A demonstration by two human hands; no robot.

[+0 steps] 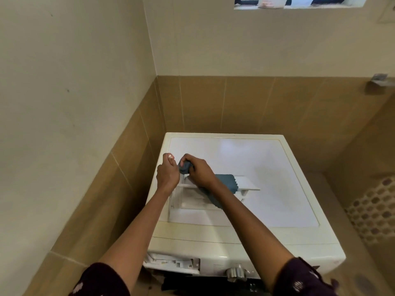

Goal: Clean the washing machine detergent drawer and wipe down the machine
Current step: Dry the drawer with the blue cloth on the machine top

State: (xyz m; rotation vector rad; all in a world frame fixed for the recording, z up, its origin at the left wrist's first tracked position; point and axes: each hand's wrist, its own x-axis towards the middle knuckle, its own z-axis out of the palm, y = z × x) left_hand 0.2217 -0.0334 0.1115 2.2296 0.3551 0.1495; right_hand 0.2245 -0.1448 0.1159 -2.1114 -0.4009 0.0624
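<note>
Detergent drawer [193, 202] lies atop the washing machine [267, 167]; I see the left hand [167, 175], grip curled round its far end, and the right hand [199, 170], grip bunching a blue cloth [225, 183] against it.

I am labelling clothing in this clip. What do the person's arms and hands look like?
The left hand and right hand are bare: no gloves, no watch. Forearms are uncovered. Dark purple sleeves with small pale marks end near the elbows.
</note>
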